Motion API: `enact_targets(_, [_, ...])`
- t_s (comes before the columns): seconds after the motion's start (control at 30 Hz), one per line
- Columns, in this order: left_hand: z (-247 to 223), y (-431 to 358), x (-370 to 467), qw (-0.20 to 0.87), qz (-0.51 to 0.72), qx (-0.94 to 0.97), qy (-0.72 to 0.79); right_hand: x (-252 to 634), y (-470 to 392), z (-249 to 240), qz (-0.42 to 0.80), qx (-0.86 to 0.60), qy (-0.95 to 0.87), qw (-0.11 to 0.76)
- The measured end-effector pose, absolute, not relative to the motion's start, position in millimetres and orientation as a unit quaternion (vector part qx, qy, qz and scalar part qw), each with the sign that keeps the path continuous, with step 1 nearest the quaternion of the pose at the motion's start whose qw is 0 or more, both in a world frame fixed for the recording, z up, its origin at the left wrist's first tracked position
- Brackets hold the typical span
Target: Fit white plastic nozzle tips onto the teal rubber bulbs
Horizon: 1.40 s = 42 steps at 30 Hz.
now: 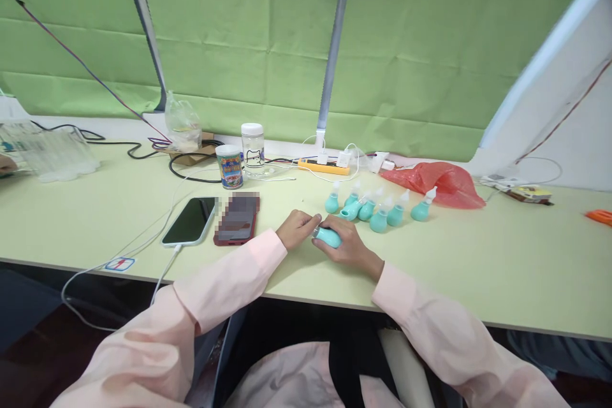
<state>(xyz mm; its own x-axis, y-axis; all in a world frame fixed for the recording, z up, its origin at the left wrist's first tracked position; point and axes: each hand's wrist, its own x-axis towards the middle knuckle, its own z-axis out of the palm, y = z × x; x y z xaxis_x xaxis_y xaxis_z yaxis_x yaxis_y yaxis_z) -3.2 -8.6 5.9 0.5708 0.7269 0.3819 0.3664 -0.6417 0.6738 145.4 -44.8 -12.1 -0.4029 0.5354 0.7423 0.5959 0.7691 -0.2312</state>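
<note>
My right hand (351,243) is wrapped round the teal bulb of a nasal aspirator (328,238), which lies on its side just above the table. At the bulb's clear end, my left hand (298,229) is closed with thumb and fingers pinched together. Its fingers hide the aspirator's tip. Just beyond my hands stand several more teal nasal aspirators (378,222) with clear or whitish nozzles. One of that group, a teal aspirator (351,210), lies tilted over with its bulb toward me.
Left of my hands lie a phone (190,222) on a white cable and a red-edged phone (238,219). Behind them stand a printed cup (230,167) and a lidded jar (252,146). A power strip (324,167) and a red plastic bag (437,183) lie farther back. Another person's hand (6,164) shows far left.
</note>
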Motion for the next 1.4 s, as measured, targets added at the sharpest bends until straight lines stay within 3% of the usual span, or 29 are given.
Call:
enact_targets(0.23, [5, -8, -2, 0.343, 0.344, 0.814, 0.318, 145, -46, -12, -0.016, -0.338, -0.838, 0.428])
enact_targets(0.63, [7, -8, 1, 0.606, 0.304, 0.671, 0.302, 144, -47, -15, 0.009, -0.319, -0.840, 0.439])
enact_targets(1.13, [10, -7, -1, 0.710, 0.244, 0.604, 0.268, 145, -52, -11, 0.041, -0.317, -0.851, 0.417])
enact_targets(1.27, [22, -4, -10, 0.674, 0.298, 0.628, 0.250, 148, -52, -9, 0.015, -0.329, -0.837, 0.437])
enact_targets(1.4, [31, -1, -19, 0.485, 0.466, 0.658, 0.338, 148, -50, -8, -0.009, -0.345, -0.817, 0.462])
